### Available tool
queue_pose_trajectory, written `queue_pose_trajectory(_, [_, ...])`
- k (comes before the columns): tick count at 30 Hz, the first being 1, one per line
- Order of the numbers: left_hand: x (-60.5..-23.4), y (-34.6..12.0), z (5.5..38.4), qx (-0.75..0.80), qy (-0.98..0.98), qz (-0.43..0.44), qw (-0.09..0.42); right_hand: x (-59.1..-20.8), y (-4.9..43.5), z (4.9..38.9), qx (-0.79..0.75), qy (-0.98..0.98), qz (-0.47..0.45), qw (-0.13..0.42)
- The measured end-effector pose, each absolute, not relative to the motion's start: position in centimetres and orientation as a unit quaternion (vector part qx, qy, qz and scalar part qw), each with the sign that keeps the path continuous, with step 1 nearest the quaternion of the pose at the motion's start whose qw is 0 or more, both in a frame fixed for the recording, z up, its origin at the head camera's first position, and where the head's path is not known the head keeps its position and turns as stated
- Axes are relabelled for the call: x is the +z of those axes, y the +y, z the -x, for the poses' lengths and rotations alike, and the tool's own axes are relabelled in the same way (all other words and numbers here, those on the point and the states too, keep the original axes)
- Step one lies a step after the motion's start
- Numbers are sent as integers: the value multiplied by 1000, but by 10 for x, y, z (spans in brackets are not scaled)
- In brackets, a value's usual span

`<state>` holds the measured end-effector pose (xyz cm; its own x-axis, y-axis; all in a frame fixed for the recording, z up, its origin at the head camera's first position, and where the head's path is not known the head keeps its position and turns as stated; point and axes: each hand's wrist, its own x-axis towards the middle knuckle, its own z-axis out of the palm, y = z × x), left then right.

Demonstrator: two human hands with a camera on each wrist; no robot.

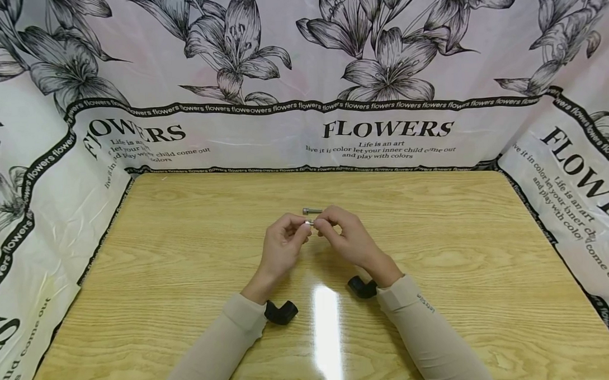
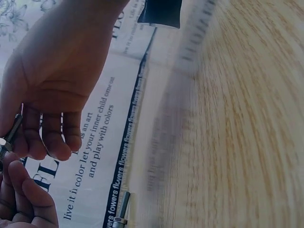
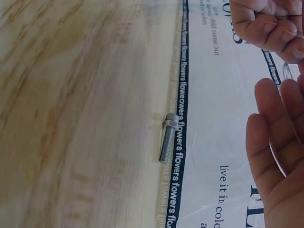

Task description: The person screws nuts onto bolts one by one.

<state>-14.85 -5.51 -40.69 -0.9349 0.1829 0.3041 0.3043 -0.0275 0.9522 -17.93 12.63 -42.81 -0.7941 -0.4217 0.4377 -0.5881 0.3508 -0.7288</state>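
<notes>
A small metal bolt (image 1: 309,223) is held between my two hands, over the middle of the table. My left hand (image 1: 282,244) pinches it at the wider end, while my right hand (image 1: 349,239) has its thumb and finger on the threaded side. The left wrist view shows the thread of this bolt (image 2: 16,124) and a bright nut (image 2: 4,143) on it, beside the fingertips; the far end is hidden. Just beyond the hands, a second bolt (image 1: 311,211) lies on the table, with a nut close under its head (image 3: 169,124).
The wood-grain table (image 1: 195,233) is enclosed by a flower-printed sheet (image 1: 262,138) at the back and both sides. A black wrist camera (image 1: 281,312) sits under the left wrist, another black camera (image 1: 362,287) under the right.
</notes>
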Motion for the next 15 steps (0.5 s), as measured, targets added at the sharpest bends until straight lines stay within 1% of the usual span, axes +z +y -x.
queue_pose_trajectory(10, [-408,-55,149,-695,-697,171,47,-427,126,178,499,-813,-294,67])
queue_pose_trajectory(15, [-408,-55,150,-698,-694,171,48,-412,122,171,494,-804,-319,87])
